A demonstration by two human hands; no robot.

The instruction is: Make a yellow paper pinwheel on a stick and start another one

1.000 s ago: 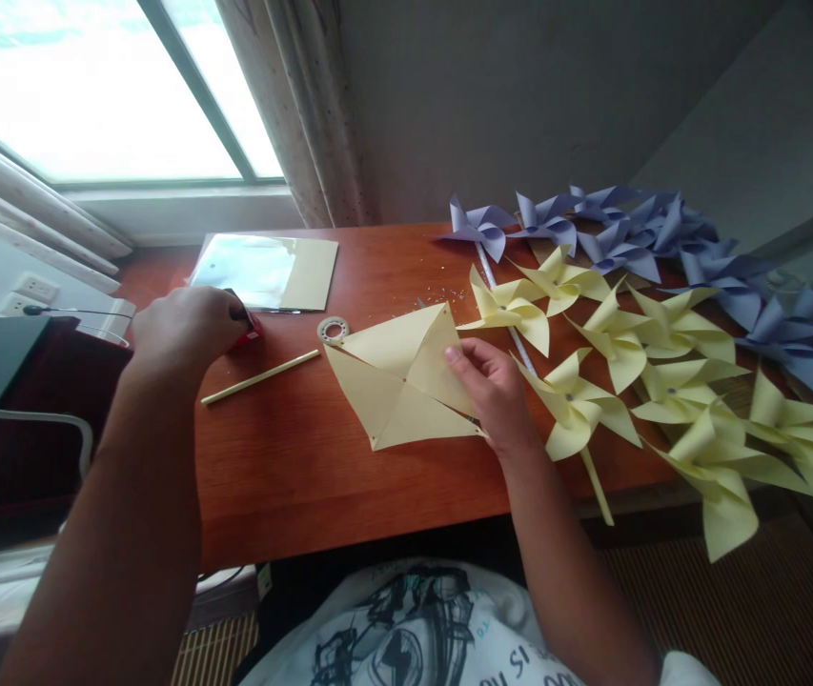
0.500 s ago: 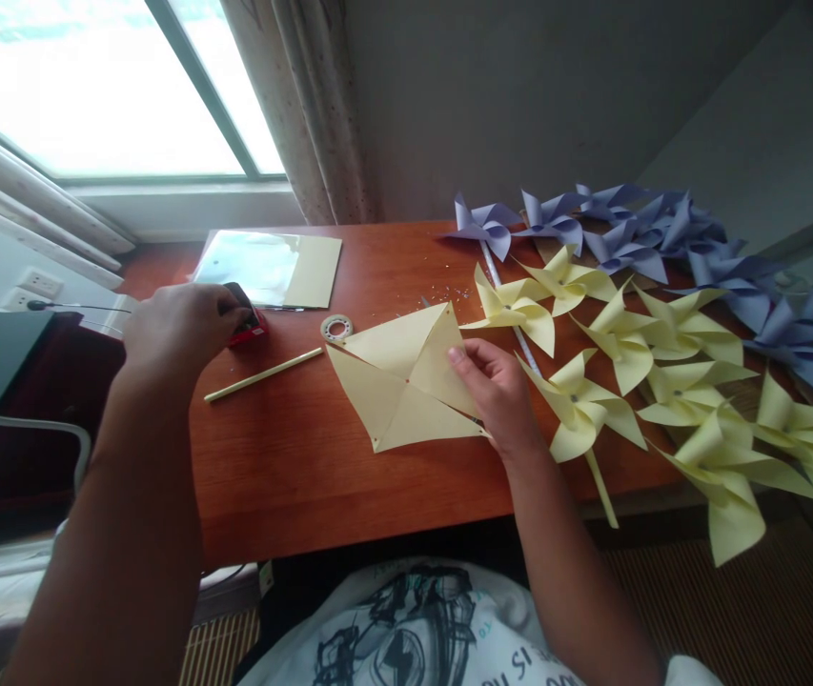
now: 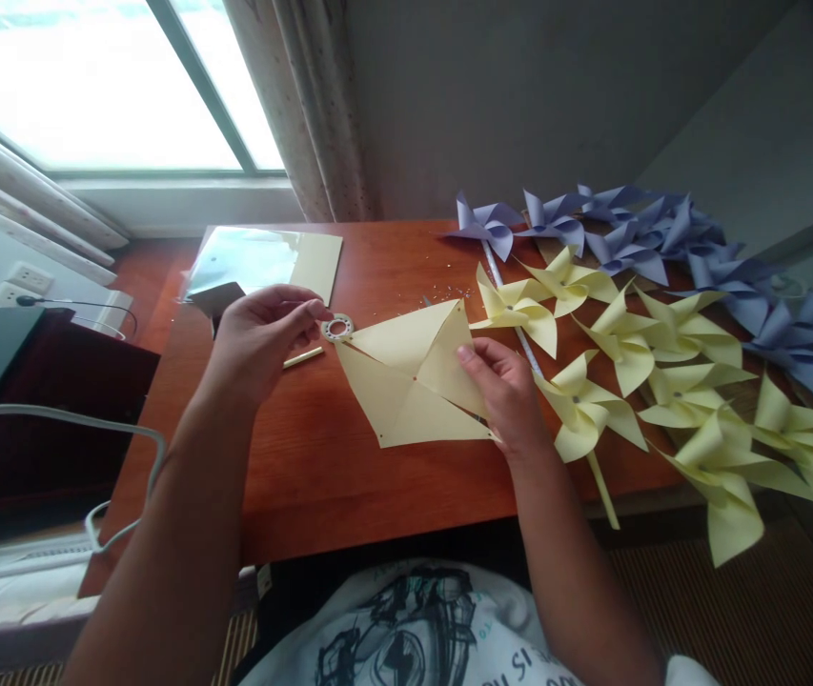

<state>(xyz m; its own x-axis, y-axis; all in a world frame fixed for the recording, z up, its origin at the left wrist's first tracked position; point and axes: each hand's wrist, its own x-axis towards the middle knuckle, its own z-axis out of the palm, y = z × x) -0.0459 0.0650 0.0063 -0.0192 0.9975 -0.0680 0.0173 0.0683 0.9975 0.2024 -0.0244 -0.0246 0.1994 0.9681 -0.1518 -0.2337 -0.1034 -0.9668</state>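
My right hand (image 3: 510, 391) is closed on the right edge of a yellow paper square (image 3: 406, 376), thumb on top. The square is slit from its corners toward a small hole in the middle, and tiny holes show near some corners. My left hand (image 3: 274, 329) hovers left of the paper, thumb and fingers pinched together; whatever they hold is too small to make out. Just past its fingertips lies a white tape roll (image 3: 338, 328). A pale yellow stick (image 3: 304, 357) is partly hidden by that hand, as is a dark box (image 3: 218, 300).
Finished yellow pinwheels (image 3: 578, 400) and purple pinwheels (image 3: 624, 243) crowd the right side of the brown table (image 3: 377, 505). A clear packet (image 3: 245, 262) with yellow paper lies at the back left. Paper scraps (image 3: 453, 291) are scattered near the middle. A white cable (image 3: 155, 448) hangs at the left.
My left hand has come away from the small box at the left and moved right toward the paper, fingers pinched. My right hand and the paper have shifted slightly right.
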